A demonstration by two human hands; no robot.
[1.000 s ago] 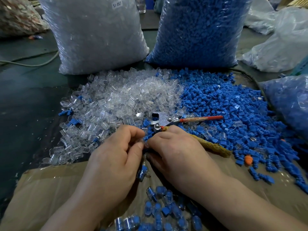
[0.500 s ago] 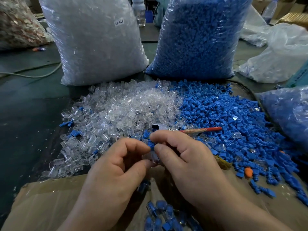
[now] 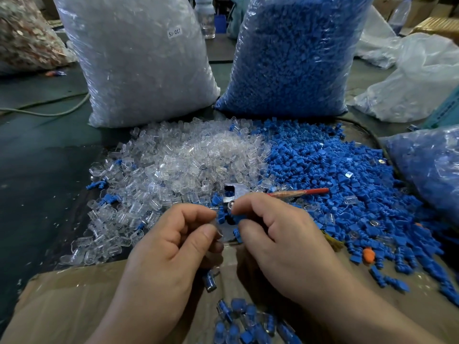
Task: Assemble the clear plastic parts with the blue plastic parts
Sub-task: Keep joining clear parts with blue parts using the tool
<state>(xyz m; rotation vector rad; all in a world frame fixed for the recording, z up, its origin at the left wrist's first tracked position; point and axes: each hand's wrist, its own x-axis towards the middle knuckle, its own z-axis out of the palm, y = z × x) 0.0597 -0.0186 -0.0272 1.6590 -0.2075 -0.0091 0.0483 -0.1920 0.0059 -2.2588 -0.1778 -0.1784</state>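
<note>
A second earlier my hands had been pressed together low over the cardboard (image 3: pixel 62 294). Now they had risen to the near edge of the heaps and drawn slightly apart, leaving a small gap. I judged that one pair was finished and a fresh pair was lined up but not yet pushed home.

My left hand (image 3: pixel 173 247) had its fingers (image 3: pixel 196 214) curled, thumb and forefinger clamped on a clear part (image 3: pixel 216 230). It was hard to make out against the skin. My right hand (image 3: pixel 285 242) pinched a blue part (image 3: pixel 237 218) between thumb and forefinger, the other fingers folded under. The two parts sat close, facing each other, apparently not yet joined.

The clear heap (image 3: pixel 186 160) and blue heap (image 3: pixel 335 175) lay side by side on the counter (image 3: pixel 37 170) just beyond my hands, with a red-handled tool (image 3: pixel 298 193) lying between them. The finished pieces (image 3: pixel 248 321) lay near my wrists.
</note>
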